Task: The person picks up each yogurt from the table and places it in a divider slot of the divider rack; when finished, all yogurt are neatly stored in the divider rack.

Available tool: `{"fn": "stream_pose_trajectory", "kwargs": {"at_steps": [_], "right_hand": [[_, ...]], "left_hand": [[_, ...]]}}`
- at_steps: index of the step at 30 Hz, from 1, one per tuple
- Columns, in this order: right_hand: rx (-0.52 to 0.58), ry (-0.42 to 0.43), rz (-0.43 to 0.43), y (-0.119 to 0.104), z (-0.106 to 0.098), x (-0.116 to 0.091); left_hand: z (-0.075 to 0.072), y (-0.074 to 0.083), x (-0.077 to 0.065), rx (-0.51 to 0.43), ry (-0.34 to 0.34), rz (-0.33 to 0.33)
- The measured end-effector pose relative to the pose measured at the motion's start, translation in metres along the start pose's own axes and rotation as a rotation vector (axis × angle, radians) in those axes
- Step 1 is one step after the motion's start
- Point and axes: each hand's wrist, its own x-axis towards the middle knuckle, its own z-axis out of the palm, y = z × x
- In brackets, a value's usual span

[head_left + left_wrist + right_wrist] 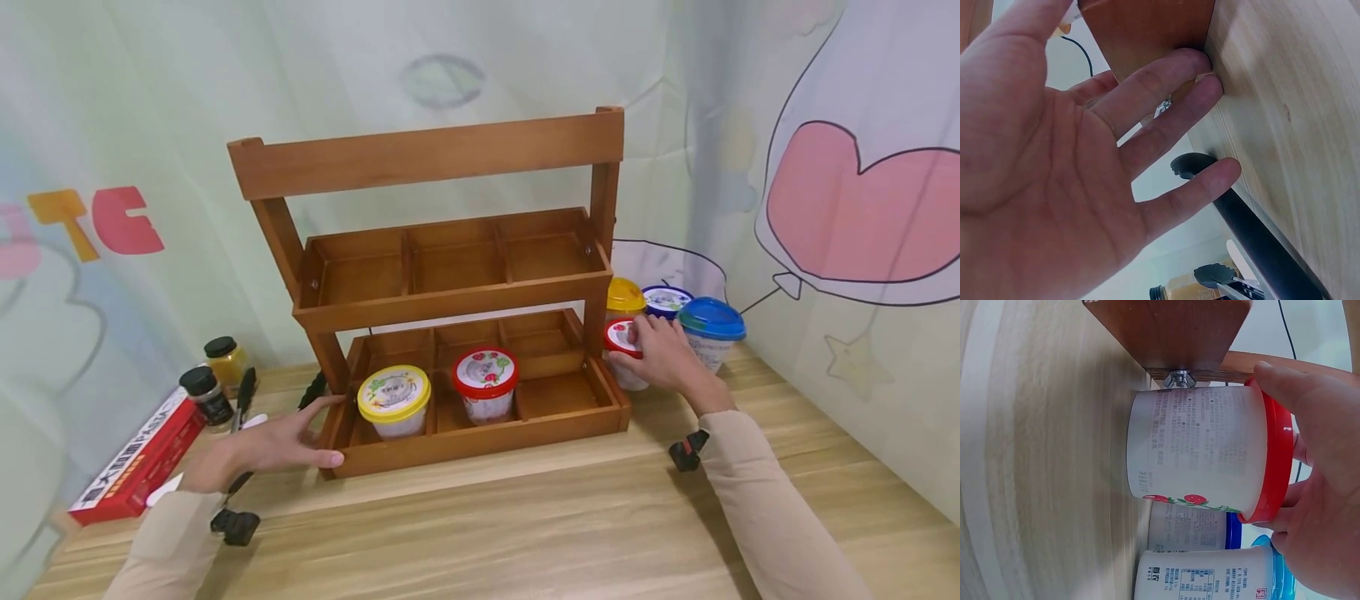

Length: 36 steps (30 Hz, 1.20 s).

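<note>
My right hand [666, 354] grips the lid of a red-lidded tub [1204, 447], thumb on one side and fingers on the other. That tub stands upright just right of a brown two-tier wooden rack [480, 446]. At the rack's lower left end rests my left hand [273, 442], its thumb by the front corner and its fingers fairly straight along the end panel [1147, 28]. In the rack's lower tier, a yellow-lidded tub [394, 400] sits in the left compartment and another red-lidded tub [486, 383] in the middle one. The lower right front compartment holds nothing.
Behind and right of my right hand stand tubs with yellow [625, 296], dark blue [666, 300] and bright blue lids [711, 321]. Left of the rack lie black-tipped tongs [1254, 237], a red pasta box [142, 467] and two black-capped jars [206, 396]. Curtains back the table.
</note>
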Motion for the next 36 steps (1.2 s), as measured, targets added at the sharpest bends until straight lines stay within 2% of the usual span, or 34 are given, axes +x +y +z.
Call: {"fn": "stream_pose_trajectory", "kwargs": {"at_steps": [5,12,19,25,36], "right_hand": [[0.011,0.017,0.014,0.001,0.001,-0.002],[0.038,0.020,0.089,0.001,-0.009,-0.006],[0.043,0.053,0.073,-0.007,-0.024,-0.008],[0.066,0.037,0.080,-0.013,-0.031,-0.010],[0.099,0.037,0.012,-0.024,-0.053,-0.015]], "left_hand": [[0.002,0.000,0.000,0.006,-0.003,-0.004],[0.003,0.000,0.001,-0.005,-0.006,-0.006],[0.002,0.001,0.000,-0.008,-0.010,-0.011],[0.002,0.000,-0.001,-0.004,-0.010,-0.006],[0.000,0.000,0.001,-0.008,-0.013,-0.007]]}}
